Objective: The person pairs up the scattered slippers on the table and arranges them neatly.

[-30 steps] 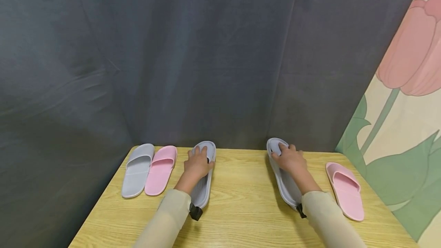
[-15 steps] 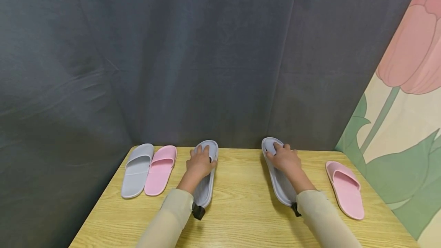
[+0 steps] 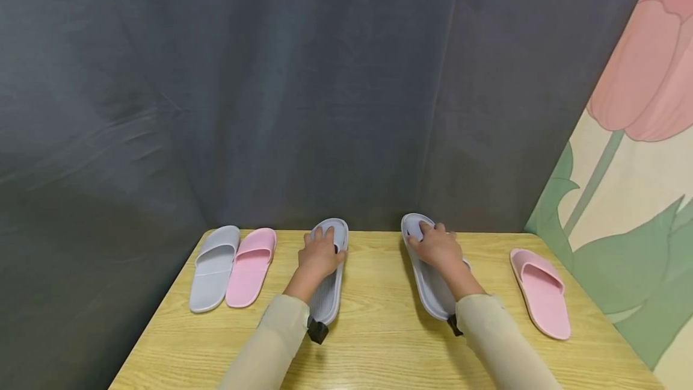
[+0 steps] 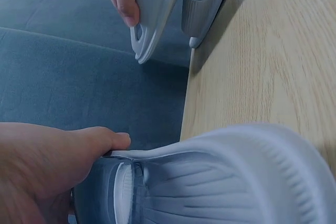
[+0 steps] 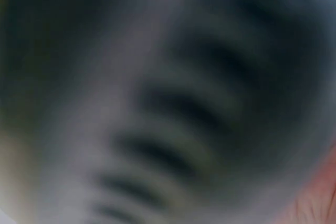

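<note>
My left hand (image 3: 318,257) grips a grey-lavender slipper (image 3: 326,301) across its strap, the thumb at the strap's edge. In the left wrist view the ribbed footbed of that slipper (image 4: 210,192) fills the lower right. Across from it my right hand (image 3: 440,253) holds a matching slipper (image 3: 431,289), toe towards the curtain and tilted outward at the heel. Both straps are mostly hidden under the hands in the head view. The right wrist view is blurred, with a ridged grey slipper surface (image 5: 157,145) very close to the camera.
On the left of the wooden table (image 3: 379,342), a light grey slipper (image 3: 211,275) and a pink slipper (image 3: 248,275) lie side by side. Another pink slipper (image 3: 544,300) lies alone at the right. A dark curtain (image 3: 325,107) hangs behind the table's far edge.
The two held slippers have come closer together: the left hand has shifted slightly right, the right hand further left. The other slippers stay in place.
</note>
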Tool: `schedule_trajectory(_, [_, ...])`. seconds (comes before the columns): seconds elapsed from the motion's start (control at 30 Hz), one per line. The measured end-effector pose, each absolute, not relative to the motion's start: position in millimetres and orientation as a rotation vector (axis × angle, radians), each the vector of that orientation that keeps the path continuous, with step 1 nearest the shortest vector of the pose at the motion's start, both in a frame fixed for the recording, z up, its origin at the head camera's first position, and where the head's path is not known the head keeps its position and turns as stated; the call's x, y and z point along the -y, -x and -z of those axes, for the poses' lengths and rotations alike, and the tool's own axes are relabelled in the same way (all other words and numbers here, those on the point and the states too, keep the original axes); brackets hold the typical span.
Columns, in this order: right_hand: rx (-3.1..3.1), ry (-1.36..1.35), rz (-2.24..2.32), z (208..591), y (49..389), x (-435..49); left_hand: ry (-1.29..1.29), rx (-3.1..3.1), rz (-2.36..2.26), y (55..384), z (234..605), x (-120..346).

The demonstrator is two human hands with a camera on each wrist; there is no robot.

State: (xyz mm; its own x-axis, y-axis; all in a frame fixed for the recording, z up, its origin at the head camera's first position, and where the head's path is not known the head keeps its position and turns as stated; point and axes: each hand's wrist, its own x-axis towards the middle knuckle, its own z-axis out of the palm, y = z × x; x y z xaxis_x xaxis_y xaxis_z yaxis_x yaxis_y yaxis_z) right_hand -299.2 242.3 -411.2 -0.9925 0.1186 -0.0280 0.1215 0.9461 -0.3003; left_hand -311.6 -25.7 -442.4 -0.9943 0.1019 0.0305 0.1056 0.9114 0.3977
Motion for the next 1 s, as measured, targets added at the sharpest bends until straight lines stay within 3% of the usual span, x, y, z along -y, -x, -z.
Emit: schedule_trajectory(1.0, [-3.076, -0.180, 0.580, 427, 308, -207, 0.153, 3.044, 0.683, 319, 456, 3])
